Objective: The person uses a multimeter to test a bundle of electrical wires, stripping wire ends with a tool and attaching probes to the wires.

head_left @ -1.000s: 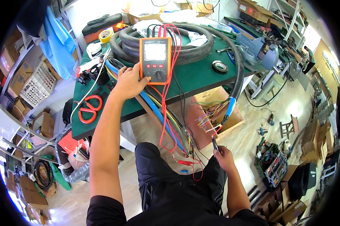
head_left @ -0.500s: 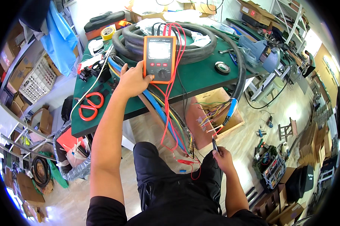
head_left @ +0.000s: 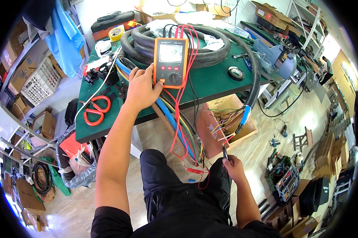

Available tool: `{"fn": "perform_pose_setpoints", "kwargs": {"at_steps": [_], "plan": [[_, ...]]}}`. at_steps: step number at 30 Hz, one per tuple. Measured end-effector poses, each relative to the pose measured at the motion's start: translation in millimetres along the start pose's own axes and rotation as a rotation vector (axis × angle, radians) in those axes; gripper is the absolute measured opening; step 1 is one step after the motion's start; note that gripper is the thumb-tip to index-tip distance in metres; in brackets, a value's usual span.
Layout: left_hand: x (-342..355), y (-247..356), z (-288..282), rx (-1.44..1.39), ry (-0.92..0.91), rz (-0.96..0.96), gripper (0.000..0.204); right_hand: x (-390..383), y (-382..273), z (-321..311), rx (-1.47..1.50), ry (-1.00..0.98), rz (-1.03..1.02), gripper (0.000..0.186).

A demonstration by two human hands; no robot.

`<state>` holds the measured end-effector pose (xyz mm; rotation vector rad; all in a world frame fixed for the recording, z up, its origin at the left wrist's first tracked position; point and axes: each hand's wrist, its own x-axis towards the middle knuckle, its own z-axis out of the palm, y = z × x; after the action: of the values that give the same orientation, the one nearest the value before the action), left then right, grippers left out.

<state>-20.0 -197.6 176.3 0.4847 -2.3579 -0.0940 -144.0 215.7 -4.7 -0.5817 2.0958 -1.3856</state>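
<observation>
My left hand (head_left: pixel 144 90) grips the lower left side of an orange-and-grey handheld meter (head_left: pixel 169 74), its thumb near the bottom edge. The meter stands upright at the table's edge with its screen lit. Red and black test leads (head_left: pixel 180 104) run from its top. Down at the right, my right hand (head_left: pixel 235 169) is closed on a black test probe (head_left: pixel 225 152). The probe points up at a red wire end (head_left: pixel 229 139) from the thick black cable; whether they touch is too small to tell. A red clip (head_left: pixel 194 171) hangs by the stripped wires of a second cable bundle (head_left: pixel 166 113).
A coil of thick black cable (head_left: pixel 134 43) lies on the green table (head_left: pixel 208 89), with red-handled scissors (head_left: pixel 95 113) and black tape (head_left: pixel 236 73). An open wooden box (head_left: pixel 248 133) stands below the cable end. A tool bag (head_left: pixel 286 178) sits on the floor at right.
The meter and left hand appear slightly further right, along with a small shift of the whole view. Both hands keep their holds, and the probe stays by the wire end.
</observation>
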Motion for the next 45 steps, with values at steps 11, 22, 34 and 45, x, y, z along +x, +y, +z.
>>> {"fn": "perform_pose_setpoints", "kwargs": {"at_steps": [11, 22, 34, 45], "plan": [[-7, 2, 2, -0.102, 0.131, 0.024, 0.053, 0, -2, 2, -0.008, -0.004, -0.004, 0.045], [-6, 3, 3, -0.091, 0.130, 0.027, 0.052, -2, -7, 2, -0.013, -0.005, 0.005, 0.042], [-3, -1, 0, -0.021, 0.023, 0.032, 0.053, 3, 0, 11, 0.043, -0.007, -0.035, 0.041], [-36, 70, -31, -0.369, 0.244, -0.188, 0.042, 2, 5, 4, -0.174, 0.013, -0.018, 0.045]]}}
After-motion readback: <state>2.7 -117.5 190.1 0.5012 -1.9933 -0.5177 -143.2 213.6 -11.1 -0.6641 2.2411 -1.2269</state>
